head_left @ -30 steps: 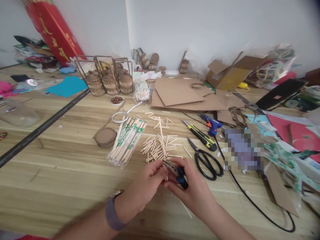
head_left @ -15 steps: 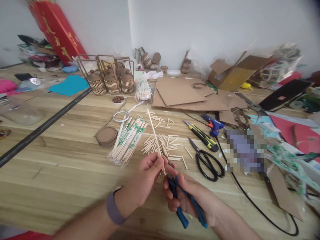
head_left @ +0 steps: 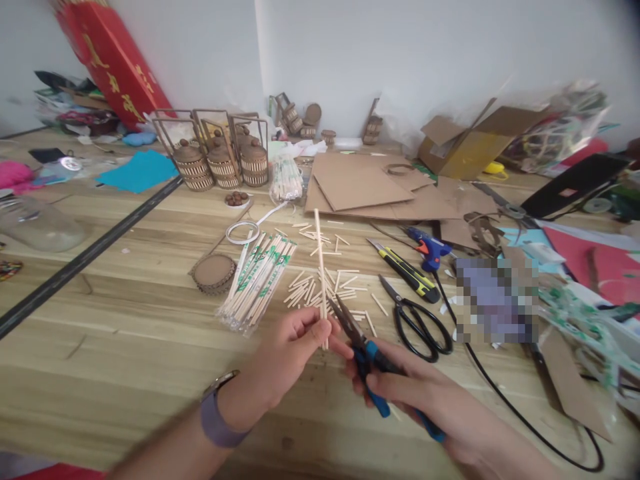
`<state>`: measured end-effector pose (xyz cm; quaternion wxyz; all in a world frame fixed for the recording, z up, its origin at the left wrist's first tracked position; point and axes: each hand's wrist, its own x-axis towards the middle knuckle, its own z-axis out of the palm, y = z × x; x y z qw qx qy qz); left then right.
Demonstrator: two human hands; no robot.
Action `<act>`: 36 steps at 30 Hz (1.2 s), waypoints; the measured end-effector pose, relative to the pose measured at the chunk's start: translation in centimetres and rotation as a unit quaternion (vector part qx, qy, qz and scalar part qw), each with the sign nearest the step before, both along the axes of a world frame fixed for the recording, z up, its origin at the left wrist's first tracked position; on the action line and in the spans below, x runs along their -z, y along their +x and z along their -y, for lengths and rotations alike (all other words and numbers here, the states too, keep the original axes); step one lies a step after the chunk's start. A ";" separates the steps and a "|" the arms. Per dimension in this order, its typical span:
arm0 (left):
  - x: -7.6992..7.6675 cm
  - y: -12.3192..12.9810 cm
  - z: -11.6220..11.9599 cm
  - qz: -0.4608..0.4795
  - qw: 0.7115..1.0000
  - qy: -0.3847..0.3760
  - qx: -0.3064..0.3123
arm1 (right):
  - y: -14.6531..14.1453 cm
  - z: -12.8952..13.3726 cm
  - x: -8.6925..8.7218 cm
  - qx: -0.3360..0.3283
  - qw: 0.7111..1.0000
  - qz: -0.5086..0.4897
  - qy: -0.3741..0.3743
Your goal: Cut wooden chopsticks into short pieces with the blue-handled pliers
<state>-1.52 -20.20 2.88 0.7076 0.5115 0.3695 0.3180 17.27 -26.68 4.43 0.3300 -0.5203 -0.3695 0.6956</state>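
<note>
Pinched between thumb and fingers, a pale wooden chopstick stands nearly upright in my left hand. A short cut piece seems to lie alongside its lower end. My right hand is closed round the blue handles of long-nose pliers, whose jaws are slightly apart and point up and left, just right of the chopstick. Behind the hands, short cut sticks lie scattered on the wooden table. Wrapped chopsticks in a clear bag lie to the left, beside a round cardboard piece.
To the right lie black scissors, a yellow utility knife and a blue glue gun with its black cable. Cardboard sheets are at the back. Small lidded baskets with tall handles stand back left, near a bowl of brown beads.
The pliers have moved right and turned, their jaws now away from the chopstick's lower end. The chopstick has tipped more upright and shifted slightly right.
</note>
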 end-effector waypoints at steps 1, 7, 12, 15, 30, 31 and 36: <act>-0.1 -0.1 0.1 -0.016 1.000 0.002 0.018 | 0.5 0.1 -0.4 -0.009 0.999 0.038 0.006; -0.7 -0.6 0.4 -0.041 0.989 -0.001 0.141 | 2.8 0.7 -1.8 -0.112 0.979 0.161 0.046; -0.4 -0.5 0.5 0.018 0.979 -0.026 0.204 | 2.5 0.5 -1.9 -0.146 0.976 0.158 0.025; -0.1 -0.4 0.5 0.040 0.972 -0.022 0.232 | 2.2 0.2 -2.1 -0.162 0.976 0.144 0.012; 0.0 -0.4 0.4 0.015 0.969 -0.022 0.247 | 1.8 -0.1 -1.7 -0.178 0.974 0.141 0.018; 0.0 -0.5 0.4 0.011 0.969 -0.021 0.247 | 1.8 -0.1 -1.8 -0.180 0.973 0.145 0.019; 0.1 -0.6 0.5 -0.008 0.967 -0.011 0.255 | 1.2 -0.1 -2.3 -0.183 0.965 0.184 0.031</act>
